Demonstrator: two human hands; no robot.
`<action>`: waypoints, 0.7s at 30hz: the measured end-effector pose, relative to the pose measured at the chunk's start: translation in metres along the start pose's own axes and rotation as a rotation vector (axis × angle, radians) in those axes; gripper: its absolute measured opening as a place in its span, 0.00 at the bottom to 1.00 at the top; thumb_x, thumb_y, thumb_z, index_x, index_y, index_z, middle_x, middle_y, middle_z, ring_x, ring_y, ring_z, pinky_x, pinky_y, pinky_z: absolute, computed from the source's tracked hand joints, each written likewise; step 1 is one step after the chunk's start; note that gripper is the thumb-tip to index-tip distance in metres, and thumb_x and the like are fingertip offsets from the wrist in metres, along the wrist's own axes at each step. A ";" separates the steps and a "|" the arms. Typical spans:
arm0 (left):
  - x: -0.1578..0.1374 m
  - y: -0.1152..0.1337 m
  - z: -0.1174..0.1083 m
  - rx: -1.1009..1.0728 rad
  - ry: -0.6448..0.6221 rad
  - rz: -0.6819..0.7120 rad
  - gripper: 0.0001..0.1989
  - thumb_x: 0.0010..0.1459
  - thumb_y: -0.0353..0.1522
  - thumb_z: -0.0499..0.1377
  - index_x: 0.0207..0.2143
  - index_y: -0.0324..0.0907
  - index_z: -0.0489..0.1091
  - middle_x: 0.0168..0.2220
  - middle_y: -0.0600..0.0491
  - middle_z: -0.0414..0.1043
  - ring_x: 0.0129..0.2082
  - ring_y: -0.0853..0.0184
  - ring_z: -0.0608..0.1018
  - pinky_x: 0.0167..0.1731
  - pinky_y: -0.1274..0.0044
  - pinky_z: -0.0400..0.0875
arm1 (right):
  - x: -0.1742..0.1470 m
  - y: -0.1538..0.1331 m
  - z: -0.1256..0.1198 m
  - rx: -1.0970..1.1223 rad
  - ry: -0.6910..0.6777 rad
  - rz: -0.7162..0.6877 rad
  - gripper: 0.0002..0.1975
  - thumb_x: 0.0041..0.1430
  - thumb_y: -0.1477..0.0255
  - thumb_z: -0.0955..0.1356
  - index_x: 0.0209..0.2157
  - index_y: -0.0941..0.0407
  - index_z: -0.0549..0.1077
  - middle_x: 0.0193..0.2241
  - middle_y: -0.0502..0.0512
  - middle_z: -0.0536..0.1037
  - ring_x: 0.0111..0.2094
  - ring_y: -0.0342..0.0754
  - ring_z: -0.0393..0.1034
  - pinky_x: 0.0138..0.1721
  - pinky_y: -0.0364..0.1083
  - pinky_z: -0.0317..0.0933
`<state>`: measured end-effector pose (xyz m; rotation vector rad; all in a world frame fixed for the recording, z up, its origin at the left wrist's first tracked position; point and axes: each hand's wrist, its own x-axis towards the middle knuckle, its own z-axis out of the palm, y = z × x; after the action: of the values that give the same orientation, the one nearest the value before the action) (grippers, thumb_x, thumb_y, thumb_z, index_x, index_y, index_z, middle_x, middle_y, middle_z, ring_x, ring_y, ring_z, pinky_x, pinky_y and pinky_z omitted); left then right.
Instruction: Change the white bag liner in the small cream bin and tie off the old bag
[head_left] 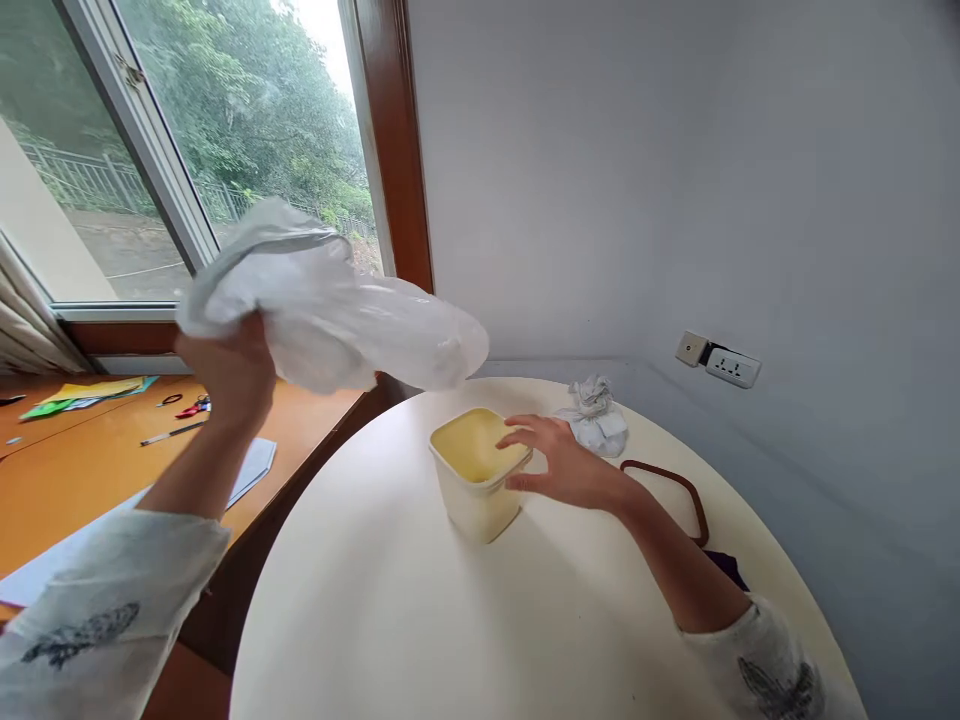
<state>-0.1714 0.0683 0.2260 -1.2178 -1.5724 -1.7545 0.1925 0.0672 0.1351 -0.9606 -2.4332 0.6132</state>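
Observation:
Raised at the left, my left hand (236, 365) is closed on a white translucent plastic bag (330, 310), which billows out to the right, puffed with air. On the round table stands a small yellow bin (480, 500), upright, with its mouth facing up and nothing visible inside. My right hand (559, 465) is at the bin's right rim, thumb and fingers apart; whether it touches the rim I cannot tell. Just behind that hand lies a knotted white plastic bag (596, 420).
The cream round table (375, 620) stands beside an orange desk (82, 470) with papers, a pen (172, 433) and scissors (195, 408). A brown rounded frame (675, 478) and a dark cloth piece (726, 568) lie at the right. Wall sockets (733, 367) and a window (247, 110) are behind.

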 end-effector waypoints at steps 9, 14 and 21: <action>-0.175 -0.069 -0.058 0.507 -0.865 -0.153 0.08 0.53 0.37 0.51 0.34 0.44 0.60 0.25 0.55 0.67 0.25 0.66 0.71 0.26 0.78 0.62 | -0.007 0.013 0.026 -0.086 0.085 -0.075 0.10 0.55 0.62 0.65 0.37 0.51 0.70 0.52 0.54 0.66 0.54 0.50 0.57 0.55 0.57 0.45; -0.183 -0.039 -0.074 0.581 -1.285 -0.153 0.11 0.55 0.37 0.46 0.31 0.43 0.65 0.25 0.52 0.71 0.25 0.63 0.73 0.22 0.77 0.59 | -0.005 0.014 0.031 -0.095 0.141 -0.109 0.10 0.55 0.62 0.65 0.37 0.52 0.69 0.50 0.55 0.68 0.52 0.50 0.60 0.53 0.56 0.48; -0.113 0.001 -0.099 0.438 -1.542 -0.107 0.18 0.49 0.50 0.54 0.28 0.47 0.72 0.20 0.54 0.72 0.19 0.65 0.72 0.18 0.78 0.60 | -0.003 0.017 0.040 -0.073 0.211 -0.106 0.09 0.54 0.64 0.66 0.37 0.52 0.69 0.48 0.56 0.69 0.52 0.51 0.60 0.51 0.55 0.54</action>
<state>-0.1444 -0.0490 0.1366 -2.3993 -2.5282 -0.1305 0.1810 0.0667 0.0927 -0.8704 -2.3140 0.3683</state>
